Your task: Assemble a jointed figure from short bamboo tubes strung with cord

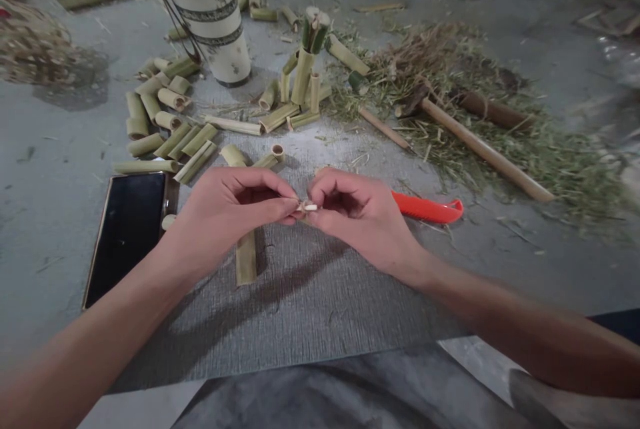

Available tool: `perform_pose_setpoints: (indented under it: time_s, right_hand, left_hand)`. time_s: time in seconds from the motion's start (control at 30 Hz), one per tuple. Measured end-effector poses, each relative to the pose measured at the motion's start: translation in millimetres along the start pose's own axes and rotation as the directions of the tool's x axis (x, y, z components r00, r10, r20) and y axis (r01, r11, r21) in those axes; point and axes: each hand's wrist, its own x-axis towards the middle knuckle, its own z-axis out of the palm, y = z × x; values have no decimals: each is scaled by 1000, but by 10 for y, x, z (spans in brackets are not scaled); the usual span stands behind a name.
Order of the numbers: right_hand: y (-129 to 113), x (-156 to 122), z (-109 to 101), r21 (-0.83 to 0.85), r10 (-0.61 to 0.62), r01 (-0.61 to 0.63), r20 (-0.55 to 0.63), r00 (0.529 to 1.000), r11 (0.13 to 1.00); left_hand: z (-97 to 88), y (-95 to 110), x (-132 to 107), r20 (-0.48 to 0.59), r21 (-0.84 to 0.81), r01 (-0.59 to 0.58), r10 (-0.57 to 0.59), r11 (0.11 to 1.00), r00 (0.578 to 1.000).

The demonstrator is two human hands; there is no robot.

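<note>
A: Where are the two hands at this moment?

B: The left hand (233,199) and the right hand (363,216) meet in front of the person, a little above the counter (310,309). Between their fingertips is a small piece (311,207), with a whitish end.

A: How is each grip?

B: Both are narrow. The left grip pinches the small piece between thumb and finger, and the right grip closes on it from the other side. What material it is, I cannot tell, because the fingers cover most of it.

A: And what lies near them?

B: Below the left hand there is a flat bamboo strip (246,259), partly hidden by it. On the left side lies a phone (127,229) with a dark screen, and behind it many cut bamboo pieces (150,106). Just beside the right hand is a red handle (433,209).

A: What is farther away?

B: A patterned cup (220,29) stands upright behind the bamboo pieces. To the right, a hammer (487,149) rests on a heap of grass (550,169).
</note>
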Motion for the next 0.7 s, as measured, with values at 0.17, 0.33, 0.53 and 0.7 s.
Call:
perform_pose_setpoints:
  time_s: [0.17,0.33,0.53,0.7]
  right_hand:
    - [-4,-23,5,-30,-63,60,-122,991,998]
    - [5,-30,17,-86,-64,56,-100,993,995]
    - [24,-27,15,-79,-40,34,-75,996,996]
    - [29,-25,13,-71,-47,42,-59,997,997]
  left_hand:
    - [16,-11,-1,-4,-29,22,-22,999,1000]
    - [34,-4,3,-18,-53,16,-17,998,1000]
    - [18,-14,-4,-4,-55,3,-3,998,1000]
    - [16,0,-8,-1,-43,2,-2,999,1000]
